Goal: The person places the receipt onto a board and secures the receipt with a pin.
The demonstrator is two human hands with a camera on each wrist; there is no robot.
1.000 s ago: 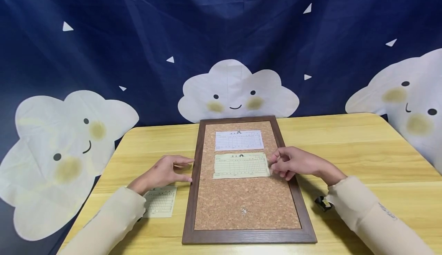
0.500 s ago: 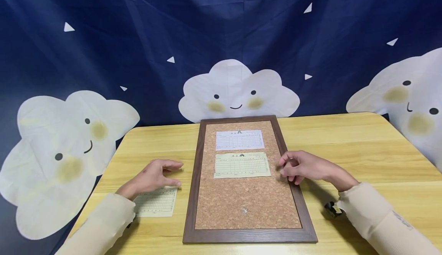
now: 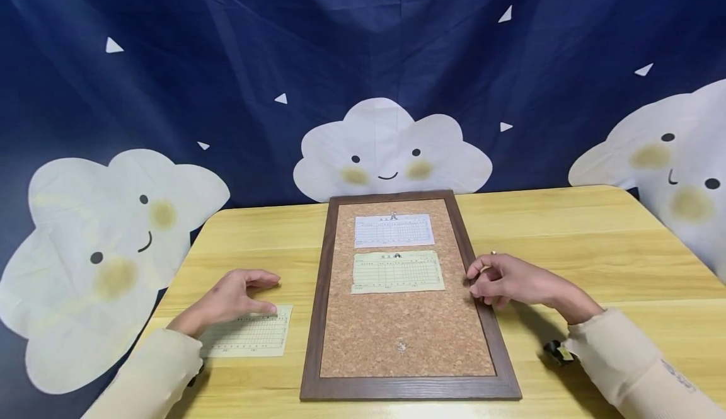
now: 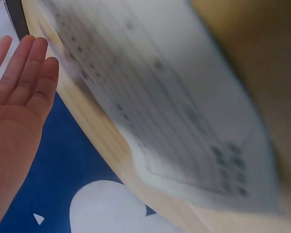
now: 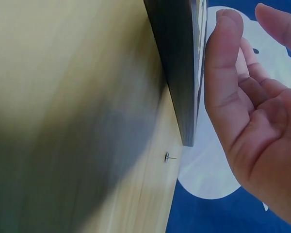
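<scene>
My left hand (image 3: 232, 302) hovers over a yellow-green printed slip (image 3: 255, 337) on the table, its thumb near the slip's top edge; whether it touches is unclear. The left wrist view has the slip (image 4: 150, 97) large and blurred, beside the straight fingers (image 4: 26, 73). My right hand (image 3: 510, 283) is at the right frame of the cork board (image 3: 363, 337), fingers loosely bent and holding nothing visible. On the cork, a white slip (image 3: 394, 233) hangs above another yellow-green slip (image 3: 397, 274); each has a small pin at its top. A pushpin (image 5: 169, 157) lies right of the board.
A small clear pin-like thing (image 3: 401, 346) sits low on the cork. The board's dark wooden frame (image 3: 408, 388) stands between the hands on the wooden table (image 3: 578, 236). Behind the table hangs a dark blue curtain (image 3: 255, 41) with clouds.
The left hand has moved left and down from the board's left edge to over the loose slip. The right hand has drawn away rightward from the pinned yellow-green slip to the frame.
</scene>
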